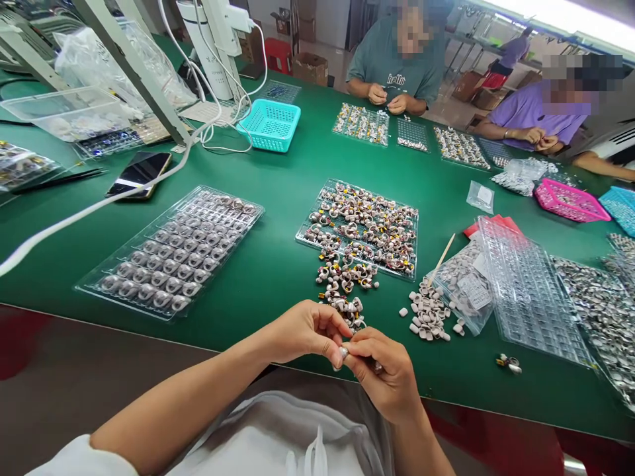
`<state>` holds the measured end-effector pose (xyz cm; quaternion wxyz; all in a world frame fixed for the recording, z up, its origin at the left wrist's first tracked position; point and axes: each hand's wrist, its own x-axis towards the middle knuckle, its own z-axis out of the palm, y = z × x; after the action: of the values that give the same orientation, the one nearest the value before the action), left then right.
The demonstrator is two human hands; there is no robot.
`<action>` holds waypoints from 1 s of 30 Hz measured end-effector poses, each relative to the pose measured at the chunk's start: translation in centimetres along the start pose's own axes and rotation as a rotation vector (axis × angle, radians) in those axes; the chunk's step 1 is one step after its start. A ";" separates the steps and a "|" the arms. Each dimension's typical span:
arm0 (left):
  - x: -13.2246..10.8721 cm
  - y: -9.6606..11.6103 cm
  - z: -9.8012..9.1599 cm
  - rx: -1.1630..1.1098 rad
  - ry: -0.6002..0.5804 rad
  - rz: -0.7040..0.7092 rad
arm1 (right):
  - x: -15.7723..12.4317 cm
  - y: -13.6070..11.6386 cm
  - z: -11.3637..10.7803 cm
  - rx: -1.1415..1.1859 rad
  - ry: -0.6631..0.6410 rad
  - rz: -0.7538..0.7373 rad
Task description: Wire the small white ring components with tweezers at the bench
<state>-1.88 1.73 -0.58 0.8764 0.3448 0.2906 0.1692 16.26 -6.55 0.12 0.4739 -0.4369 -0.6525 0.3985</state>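
My left hand (pixel 312 334) and my right hand (pixel 387 370) meet at the table's near edge. Their fingertips pinch a small pale rounded casing piece (pixel 343 352) between them; its exact kind is too small to tell. Another little part seems tucked in my right fingers, mostly covered. Just beyond my hands lies a loose heap of pale parts with yellow and dark bits (pixel 344 281). A clear tray (pixel 415 268) full of similar parts stands behind it. To the right sits a pile of beige caps (pixel 429 314), with a thin wooden stick (pixel 443 258) resting against it.
At left are a clear tray of grey rounded parts (pixel 169 258), a phone (pixel 141 173) and a white cable (pixel 99 205). An empty-looking clear tray (pixel 530 291) overlaps bags at right. A turquoise basket (pixel 272 125) stands farther back. Two people work across the green table (pixel 278 218).
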 end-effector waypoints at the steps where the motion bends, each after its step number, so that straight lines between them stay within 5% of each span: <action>1: 0.0 -0.1 0.0 -0.003 0.002 0.001 | 0.0 0.1 0.0 -0.004 0.003 0.009; 7: 0.2 -0.1 0.2 0.066 0.014 0.051 | -0.2 0.3 -0.1 0.021 0.033 0.084; 14: 0.7 0.4 0.9 0.151 -0.169 0.072 | -0.1 -0.1 -1.5 0.081 0.168 0.284; 22: 0.9 0.5 1.3 0.194 0.043 0.128 | -0.3 -0.2 -2.5 0.044 0.093 0.400; 30: -0.5 0.0 2.3 0.696 0.312 0.375 | 0.0 0.3 -0.9 -0.267 0.249 0.248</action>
<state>-0.84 0.34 1.00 0.6072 0.6373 0.3918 0.2675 17.16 -6.36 0.07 0.4363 -0.6184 -0.5771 0.3067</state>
